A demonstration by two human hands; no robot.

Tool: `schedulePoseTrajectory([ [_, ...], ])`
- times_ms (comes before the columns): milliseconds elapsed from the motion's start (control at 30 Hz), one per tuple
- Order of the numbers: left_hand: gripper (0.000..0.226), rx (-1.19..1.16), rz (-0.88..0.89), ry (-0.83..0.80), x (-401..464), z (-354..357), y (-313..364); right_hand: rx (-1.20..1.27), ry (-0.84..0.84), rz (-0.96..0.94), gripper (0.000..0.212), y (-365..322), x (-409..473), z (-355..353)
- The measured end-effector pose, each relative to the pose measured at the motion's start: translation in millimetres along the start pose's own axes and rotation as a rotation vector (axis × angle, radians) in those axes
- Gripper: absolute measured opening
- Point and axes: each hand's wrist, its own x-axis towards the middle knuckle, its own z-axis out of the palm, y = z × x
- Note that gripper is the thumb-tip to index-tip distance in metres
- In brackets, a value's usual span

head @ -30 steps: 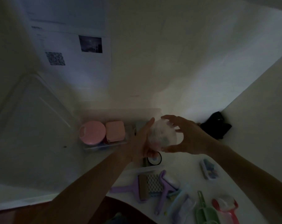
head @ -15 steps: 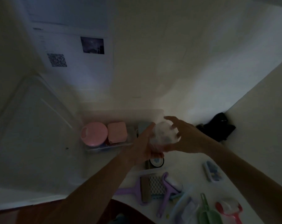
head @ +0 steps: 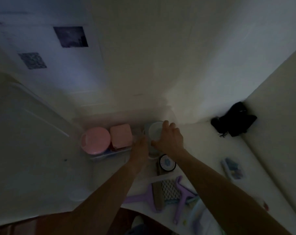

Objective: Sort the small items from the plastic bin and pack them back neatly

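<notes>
At bench's far edge, inside clear plastic bin (head: 169, 114): right hand (head: 169, 138) clasping pale round container (head: 155, 133) from above; left hand (head: 140, 146) alongside, fingers hidden, grip unclear. Container directly beneath right hand, upright. Pink lidded boxes (head: 108, 139) leftward. No legible writing; round label (head: 166, 162) blurred.

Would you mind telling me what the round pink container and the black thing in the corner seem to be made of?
The round pink container looks like smooth matte plastic, with an even colour and a moulded rim. The black thing looks like soft cloth: it lies crumpled, with loose threads at its edge, though the dim light leaves that uncertain.
</notes>
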Motion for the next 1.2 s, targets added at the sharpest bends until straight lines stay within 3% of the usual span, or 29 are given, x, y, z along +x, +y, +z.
schedulePoseTrajectory([
  [100, 0.038, -0.22, -0.096, -0.065, 1, 9, 7, -0.026, 0.068, -0.012, 0.076, 2, 16, 23],
  [200, 0.04, -0.201, -0.09, -0.125, 1, 11, 8, -0.068, 0.157, -0.087, 0.057, 7, 35, 36],
  [267, 0.043, -0.153, -0.094, -0.099, 3, 9, 8, -0.157, 0.181, -0.146, 0.055, 10, 44, 41],
  [367, 0.033, -0.047, -0.046, 0.012, 8, 5, 8, -0.195, 0.168, -0.131, 0.061, 18, 42, 36],
  [533, 0.026, 0.31, 0.248, 0.265, 3, 18, 27, 0.101, 0.426, -0.229, 0.042, 73, -8, 3],
  [567, 0.023, 0.331, 0.322, 0.289, -6, 31, 36, 0.176, 0.465, -0.201, 0.037, 92, -24, -7],
  [633, 0.037, 0.371, 0.51, 0.257, -24, 69, 47, 0.257, 0.505, -0.078, 0.029, 139, -55, -19],
  [767, 0.041, 0.481, 0.72, -0.041, -63, 173, 38, 0.257, 0.371, 0.349, 0.036, 263, -87, -8],
  [900, 0.036, 0.635, 0.515, -0.318, -62, 266, -12, 0.278, 0.118, 0.576, 0.067, 346, -89, 16],
  [1033, 0.041, 0.71, 0.167, -0.383, -43, 326, -53, 0.491, -0.027, 0.679, 0.08, 386, -69, 46],
  [1200, 0.053, 0.668, -0.12, -0.33, -20, 363, -90, 0.568, -0.06, 0.77, 0.044, 409, -63, 64],
])
